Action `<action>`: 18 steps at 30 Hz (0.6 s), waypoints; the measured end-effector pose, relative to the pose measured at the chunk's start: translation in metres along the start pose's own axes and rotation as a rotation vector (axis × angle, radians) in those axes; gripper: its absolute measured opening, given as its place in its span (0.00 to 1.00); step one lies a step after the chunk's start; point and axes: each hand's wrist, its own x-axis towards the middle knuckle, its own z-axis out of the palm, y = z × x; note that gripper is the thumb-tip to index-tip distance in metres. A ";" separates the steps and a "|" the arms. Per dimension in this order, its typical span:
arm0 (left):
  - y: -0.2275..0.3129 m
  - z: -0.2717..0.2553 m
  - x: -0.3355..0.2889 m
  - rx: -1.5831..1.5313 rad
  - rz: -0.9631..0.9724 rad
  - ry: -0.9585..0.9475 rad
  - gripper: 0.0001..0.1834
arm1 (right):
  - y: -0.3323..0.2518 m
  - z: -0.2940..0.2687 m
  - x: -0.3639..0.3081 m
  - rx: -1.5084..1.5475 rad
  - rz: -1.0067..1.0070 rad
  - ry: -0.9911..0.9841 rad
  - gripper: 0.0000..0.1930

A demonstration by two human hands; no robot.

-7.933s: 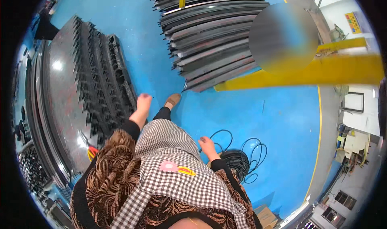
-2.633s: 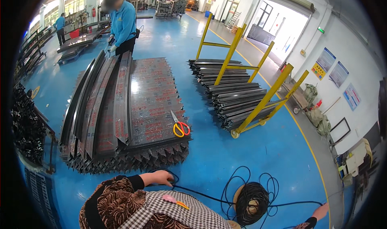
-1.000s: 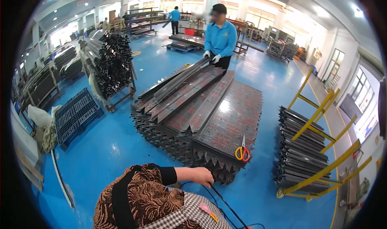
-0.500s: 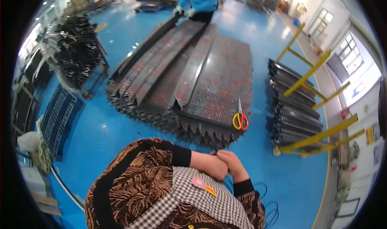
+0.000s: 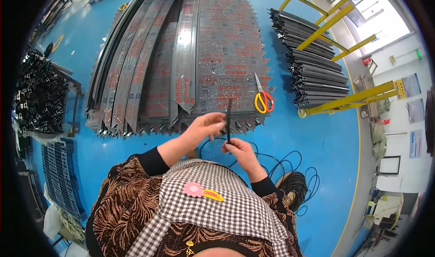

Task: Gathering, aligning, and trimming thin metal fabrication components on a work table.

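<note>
A thin black strip stands nearly upright between my hands, just off the near edge of a stack. My right hand pinches its lower end. Left of the strip, my left hand has its fingers apart and curved toward it; whether a fingertip touches the strip is hard to tell. Scissors with one yellow and one red handle lie on the near right corner of the stack of dark grey profiles. The profiles have angled ends and reddish print, and several longer pieces lie on top at the left.
Black cord lies in loops on the blue floor beside my shoe. On the right, a yellow rack holds more dark profiles. A dark plastic pallet and a heap of black pieces are at the left.
My hands, crossed at the stack's near edge before, have moved apart, with the black strip now plainly visible between them. My view has tilted down, and the co-worker in blue is out of it.
</note>
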 end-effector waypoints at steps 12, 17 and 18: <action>-0.004 -0.021 0.014 0.039 0.217 -0.219 0.12 | 0.004 0.027 0.032 -0.071 -0.131 0.091 0.08; 0.005 -0.015 0.017 -0.015 0.207 -0.228 0.14 | 0.002 0.017 0.042 -0.303 -0.328 0.189 0.08; 0.008 -0.013 0.017 -0.025 0.213 -0.223 0.14 | 0.001 0.016 0.044 -0.365 -0.378 0.225 0.08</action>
